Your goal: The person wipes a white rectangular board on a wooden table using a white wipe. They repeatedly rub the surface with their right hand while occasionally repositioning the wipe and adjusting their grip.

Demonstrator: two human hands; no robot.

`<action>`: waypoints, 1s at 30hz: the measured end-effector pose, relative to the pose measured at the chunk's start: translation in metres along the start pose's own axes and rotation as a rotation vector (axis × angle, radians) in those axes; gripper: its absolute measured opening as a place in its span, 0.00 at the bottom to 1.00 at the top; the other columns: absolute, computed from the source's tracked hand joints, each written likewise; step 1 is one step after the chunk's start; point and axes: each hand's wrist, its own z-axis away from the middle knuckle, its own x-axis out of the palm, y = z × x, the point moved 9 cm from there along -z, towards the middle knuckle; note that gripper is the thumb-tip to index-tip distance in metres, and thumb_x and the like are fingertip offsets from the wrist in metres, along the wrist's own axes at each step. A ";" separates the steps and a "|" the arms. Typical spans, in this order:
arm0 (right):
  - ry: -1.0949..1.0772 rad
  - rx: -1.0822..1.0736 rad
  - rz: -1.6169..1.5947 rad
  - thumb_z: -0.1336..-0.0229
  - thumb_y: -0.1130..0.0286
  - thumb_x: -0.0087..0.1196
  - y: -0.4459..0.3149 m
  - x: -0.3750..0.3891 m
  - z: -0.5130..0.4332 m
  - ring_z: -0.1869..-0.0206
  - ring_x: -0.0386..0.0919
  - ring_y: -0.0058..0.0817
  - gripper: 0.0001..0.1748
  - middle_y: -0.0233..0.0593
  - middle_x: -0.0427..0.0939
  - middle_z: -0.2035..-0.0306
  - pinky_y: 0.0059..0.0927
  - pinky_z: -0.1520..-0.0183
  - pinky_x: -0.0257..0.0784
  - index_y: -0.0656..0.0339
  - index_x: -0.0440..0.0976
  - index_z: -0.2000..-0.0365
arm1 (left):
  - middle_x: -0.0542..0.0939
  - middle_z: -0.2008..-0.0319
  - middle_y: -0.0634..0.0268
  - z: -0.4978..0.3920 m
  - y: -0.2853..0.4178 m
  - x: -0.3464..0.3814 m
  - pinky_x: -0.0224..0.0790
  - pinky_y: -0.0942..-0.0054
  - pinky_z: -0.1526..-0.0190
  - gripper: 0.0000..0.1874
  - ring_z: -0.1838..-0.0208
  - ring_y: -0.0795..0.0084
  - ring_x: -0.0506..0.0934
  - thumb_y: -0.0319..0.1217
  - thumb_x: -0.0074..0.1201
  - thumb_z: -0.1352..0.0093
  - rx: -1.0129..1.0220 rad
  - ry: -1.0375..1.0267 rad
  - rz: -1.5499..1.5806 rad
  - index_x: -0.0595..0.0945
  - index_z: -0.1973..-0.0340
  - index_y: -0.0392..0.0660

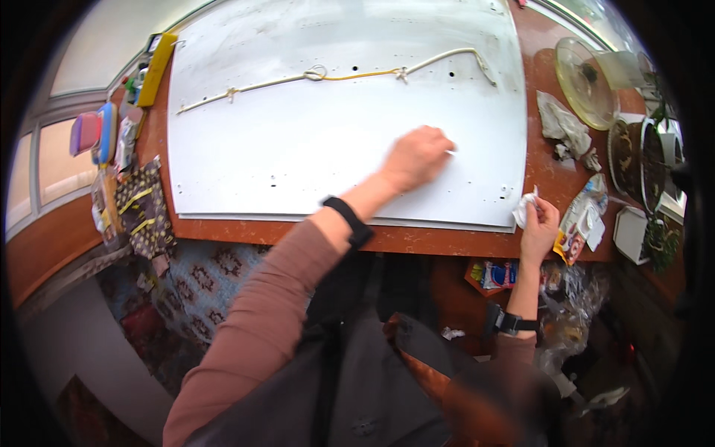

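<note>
A large white panel (pixel 313 151) with small drilled holes lies flat on a reddish-brown table. Over its right half is my left hand (pixel 419 156), fingers curled down near the surface and slightly blurred. A speck of white shows at those fingertips, but against the panel I cannot tell what it is. Beside the panel's near right corner, my right hand (pixel 539 226) pinches a crumpled white wipe (pixel 524 209). A pale cable (pixel 268 84) with a yellow wire section (pixel 363 75) runs across the panel's far part, tied at several spots.
Right of the panel are a wipes packet (pixel 581 223), crumpled tissue (pixel 561 123), a yellowish transparent lid (pixel 586 84) and potted plants (pixel 642 162). On the left stand a yellow box (pixel 157 70), stacked plastic containers (pixel 95 133) and a patterned bag (pixel 145 209). Below hangs clear plastic wrapping (pixel 570 324).
</note>
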 end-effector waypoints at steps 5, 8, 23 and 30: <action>-0.066 0.047 0.162 0.44 0.76 0.60 0.008 0.022 0.008 0.64 0.76 0.22 0.12 0.37 0.77 0.61 0.25 0.60 0.73 0.67 0.80 0.57 | 0.80 0.65 0.59 0.056 -0.096 -0.113 0.76 0.66 0.62 0.06 0.61 0.61 0.79 0.22 0.56 0.33 -0.189 0.275 -0.147 0.83 0.61 0.42; 0.006 0.115 0.274 0.43 0.76 0.60 -0.004 0.015 0.007 0.65 0.76 0.23 0.12 0.37 0.78 0.62 0.26 0.60 0.74 0.67 0.80 0.58 | 0.80 0.68 0.59 0.109 -0.123 -0.168 0.71 0.66 0.61 0.06 0.63 0.60 0.77 0.23 0.56 0.33 -0.360 0.346 -0.234 0.83 0.61 0.41; -0.652 -0.415 0.029 0.52 0.80 0.60 -0.258 0.335 0.132 0.61 0.75 0.45 0.08 0.47 0.75 0.66 0.41 0.58 0.74 0.65 0.75 0.69 | 0.77 0.71 0.62 0.220 -0.073 -0.141 0.64 0.63 0.65 0.08 0.69 0.60 0.74 0.25 0.61 0.38 -0.333 0.237 -0.125 0.81 0.63 0.43; -0.726 -0.766 0.005 0.53 0.77 0.60 -0.298 0.357 0.165 0.60 0.76 0.39 0.05 0.39 0.74 0.64 0.36 0.61 0.76 0.60 0.76 0.72 | 0.76 0.74 0.62 0.221 -0.071 -0.144 0.64 0.63 0.67 0.06 0.70 0.60 0.73 0.23 0.59 0.40 -0.296 0.236 -0.121 0.80 0.67 0.43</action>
